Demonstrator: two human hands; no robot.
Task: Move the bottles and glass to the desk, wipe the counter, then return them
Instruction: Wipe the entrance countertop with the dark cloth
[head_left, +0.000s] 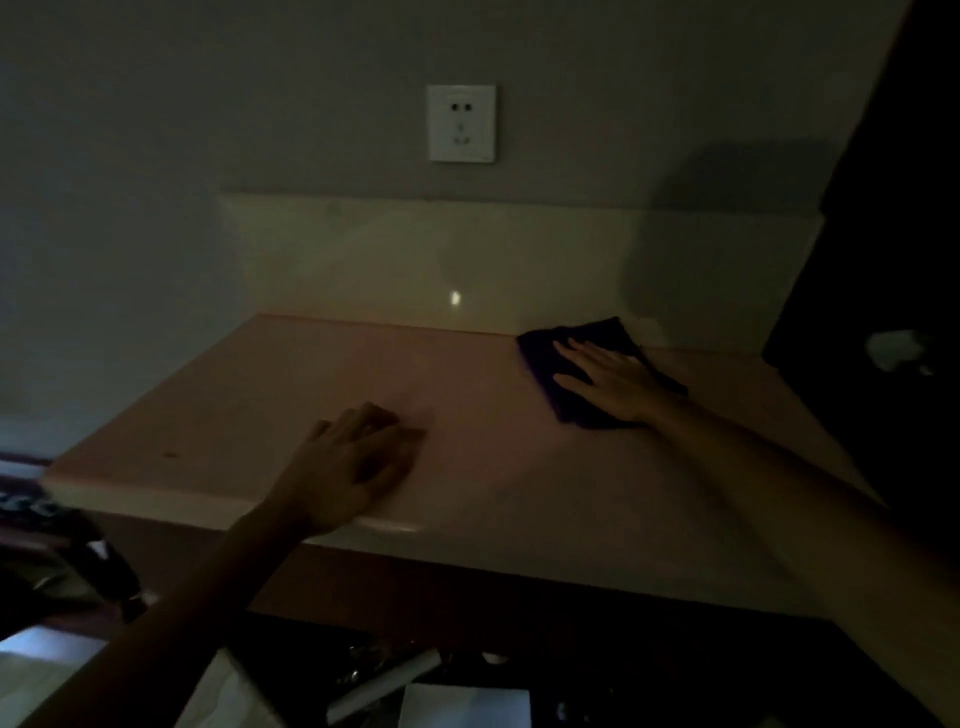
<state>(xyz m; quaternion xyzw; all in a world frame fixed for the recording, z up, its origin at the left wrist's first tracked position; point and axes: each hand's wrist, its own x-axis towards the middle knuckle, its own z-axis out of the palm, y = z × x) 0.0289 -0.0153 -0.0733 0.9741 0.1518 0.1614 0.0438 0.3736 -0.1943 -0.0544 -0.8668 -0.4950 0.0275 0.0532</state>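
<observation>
R hand (613, 379) flat, pressing dark purple cloth (582, 358) on pale counter (493, 467); L hand (358, 457) open, empty

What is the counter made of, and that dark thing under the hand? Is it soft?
The counter looks like polished stone or a stone-like slab: smooth, pale pinkish, with a glossy highlight on its rounded front edge. The dark cloth under the right hand looks like soft fabric, maybe microfibre: matte, and it lies limp and flat. The dim light leaves both uncertain.
</observation>
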